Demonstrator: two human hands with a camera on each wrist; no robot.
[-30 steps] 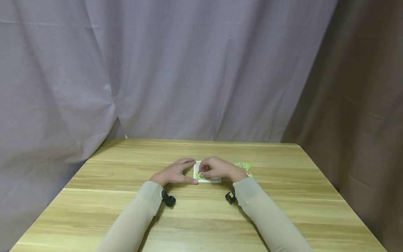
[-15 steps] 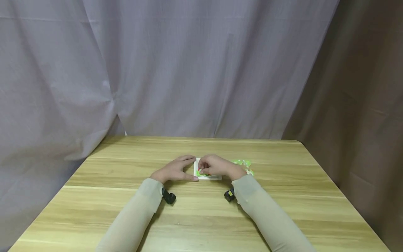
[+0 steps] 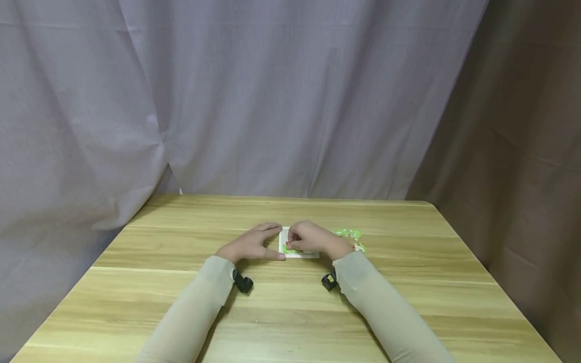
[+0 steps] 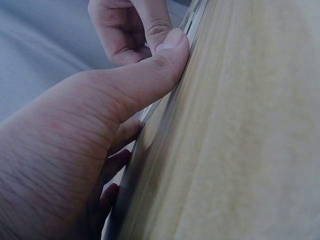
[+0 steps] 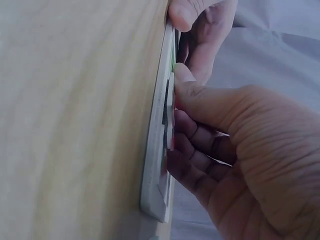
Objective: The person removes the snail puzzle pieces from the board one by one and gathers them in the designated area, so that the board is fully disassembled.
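On counter [image 3: 281, 322], curtain [image 3: 254, 101] at 12: touching 1 tray [image 3: 310, 255] w/ spread L hand [image 3: 248, 245], pinching 1 puzzle-pc. [image 5: 171, 112] w/ R hand [image 3: 313, 238].

White frame [image 3: 308, 255] partly hidden (right hand [image 3: 315, 238] covers it).

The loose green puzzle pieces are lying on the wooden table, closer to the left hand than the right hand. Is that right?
Not quite: the loose green puzzle pieces are lying on the wooden table, but closer to the right hand. The head view shows it.
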